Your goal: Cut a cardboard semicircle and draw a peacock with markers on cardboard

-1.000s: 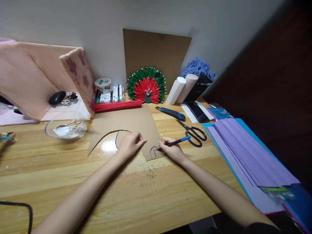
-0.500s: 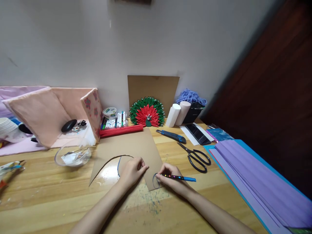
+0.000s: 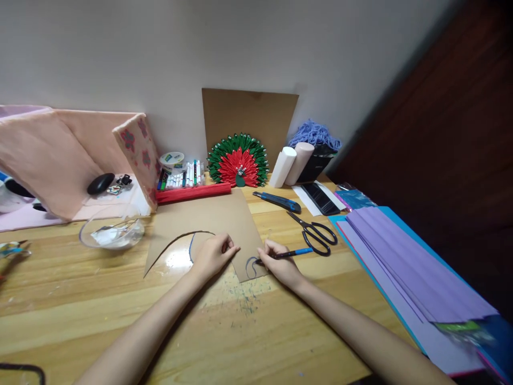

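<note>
My right hand (image 3: 280, 264) pinches a dark marker pen (image 3: 300, 252) with a blue end, its tip on the lower right corner of a brown cardboard sheet (image 3: 224, 214). A small dark curved outline (image 3: 249, 263) is drawn there. My left hand (image 3: 212, 254) rests on the cardboard with curled fingers, thumb and forefinger together, holding the sheet at its cut edge. A curved piece has been cut from the sheet's lower left, and bare table shows through the gap. Beside my left hand runs a blue drawn line (image 3: 190, 247).
Scissors (image 3: 316, 234) and a blue utility knife (image 3: 277, 201) lie to the right. Purple paper (image 3: 417, 262) covers the right side. Behind are a red paper roll (image 3: 194, 193), markers (image 3: 188, 175) and a red-green peacock craft (image 3: 238, 163). At left stands a clear bowl (image 3: 114, 230).
The outline at the cardboard corner now has more line, and the pen lies at a different slant in my right hand. My left hand stays on the sheet. The view has tilted down.
</note>
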The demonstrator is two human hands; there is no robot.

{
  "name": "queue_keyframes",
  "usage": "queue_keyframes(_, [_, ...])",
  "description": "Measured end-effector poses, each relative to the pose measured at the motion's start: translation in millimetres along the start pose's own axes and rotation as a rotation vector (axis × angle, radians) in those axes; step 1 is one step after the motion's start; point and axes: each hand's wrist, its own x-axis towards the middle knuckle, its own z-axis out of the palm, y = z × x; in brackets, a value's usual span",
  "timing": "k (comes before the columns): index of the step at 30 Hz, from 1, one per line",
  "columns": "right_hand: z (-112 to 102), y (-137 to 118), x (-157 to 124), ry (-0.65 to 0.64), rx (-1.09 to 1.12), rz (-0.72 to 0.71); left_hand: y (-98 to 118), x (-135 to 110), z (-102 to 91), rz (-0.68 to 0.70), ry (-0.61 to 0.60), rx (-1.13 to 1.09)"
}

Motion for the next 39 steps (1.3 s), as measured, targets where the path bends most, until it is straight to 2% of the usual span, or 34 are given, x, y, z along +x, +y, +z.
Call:
queue_keyframes(16, [-1.9, -2.7, -1.1, 0.030, -0.060, -0.005, 1.5, 0.9, 0.1, 0.009, -0.012, -0.024])
queue_keyframes(23, [-2.2, -5.4, -2.2, -0.043, -0.057, -0.011, 0.1, 1.1, 0.9, 0.017, -0.010, -0.024])
queue_keyframes(27, [-2.2, -4.5, -2.0, -0.006, -0.045, -0.006, -1.0, 1.0, 1.6, 0.033, -0.008, -0.022])
queue_keyframes(32, [-2.2, -4.6, -2.1, -0.060, -0.048, -0.018, -1.5, 1.6, 2.5, 0.046, -0.004, -0.025])
queue_keyframes(39, [-2.6, -3.3, -1.9, -0.040, -0.065, -0.018, -2.4, 1.6, 3.2, 0.046, 0.005, -0.026])
